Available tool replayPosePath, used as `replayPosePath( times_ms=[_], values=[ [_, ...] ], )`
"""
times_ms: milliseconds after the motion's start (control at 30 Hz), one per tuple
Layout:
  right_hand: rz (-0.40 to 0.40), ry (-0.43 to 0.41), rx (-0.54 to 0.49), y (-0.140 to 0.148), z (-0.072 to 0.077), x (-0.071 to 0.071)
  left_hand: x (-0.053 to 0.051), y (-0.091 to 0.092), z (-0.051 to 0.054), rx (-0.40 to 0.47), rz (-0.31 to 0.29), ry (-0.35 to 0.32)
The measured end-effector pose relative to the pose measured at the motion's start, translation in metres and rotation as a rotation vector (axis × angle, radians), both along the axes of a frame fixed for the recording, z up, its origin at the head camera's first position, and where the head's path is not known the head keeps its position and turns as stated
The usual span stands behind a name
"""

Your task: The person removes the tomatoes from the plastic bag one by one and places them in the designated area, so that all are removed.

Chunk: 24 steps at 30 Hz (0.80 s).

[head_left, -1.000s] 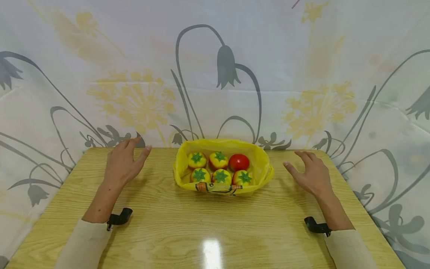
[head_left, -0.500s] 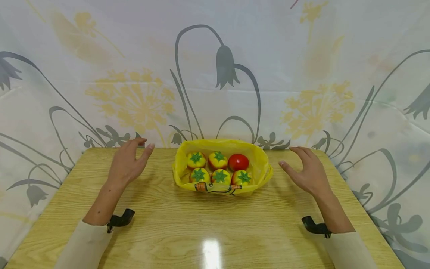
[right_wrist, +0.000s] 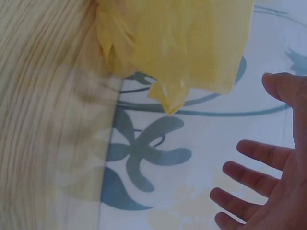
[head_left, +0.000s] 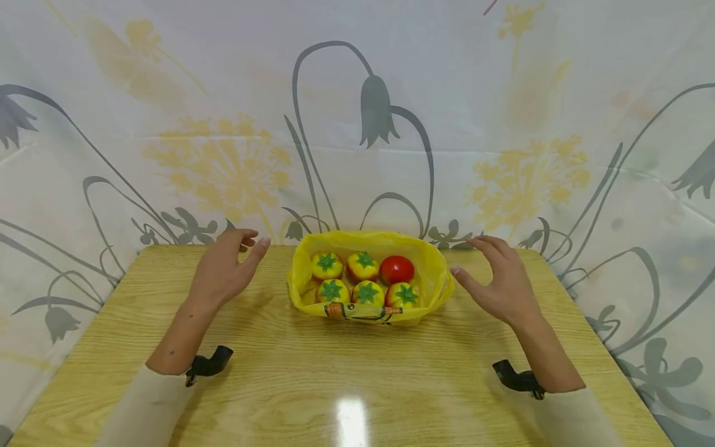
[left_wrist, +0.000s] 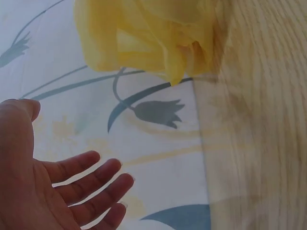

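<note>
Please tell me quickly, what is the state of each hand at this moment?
Left hand: open, holding nothing, to the left of the yellow bag.
Right hand: open, holding nothing, to the right of the bag.

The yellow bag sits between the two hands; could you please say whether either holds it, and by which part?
Nothing is held: the left hand and right hand flank the yellow bag without touching it.

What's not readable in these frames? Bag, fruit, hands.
- Head: lower parts of the front-row fruits, hidden by the front wall of the yellow bag.
- Both wrist views: the bag's upper part, cut off by the top edge.
- Left wrist: rest of the left hand, cut by left and bottom edges.
- Right wrist: rest of the right hand, cut by right and bottom edges.
</note>
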State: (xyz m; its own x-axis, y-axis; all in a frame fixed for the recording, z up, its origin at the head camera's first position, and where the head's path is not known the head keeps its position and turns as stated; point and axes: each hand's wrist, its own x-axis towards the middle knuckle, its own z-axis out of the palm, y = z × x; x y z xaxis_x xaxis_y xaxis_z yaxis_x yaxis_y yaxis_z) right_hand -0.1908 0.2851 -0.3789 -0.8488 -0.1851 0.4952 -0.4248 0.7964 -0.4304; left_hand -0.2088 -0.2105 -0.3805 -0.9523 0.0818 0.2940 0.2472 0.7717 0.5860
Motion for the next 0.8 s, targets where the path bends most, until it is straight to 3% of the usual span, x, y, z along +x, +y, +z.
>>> replayPosePath(
  times_ms=[267, 800],
  values=[
    [0.086, 0.072, -0.023, -0.018, 0.007, 0.001, -0.001, 0.014, 0.004, -0.021, -0.010, -0.007],
    [0.152, 0.035, 0.004, -0.047, 0.005, -0.003, -0.008, 0.035, 0.001, -0.053, -0.036, -0.086]
  ],
)
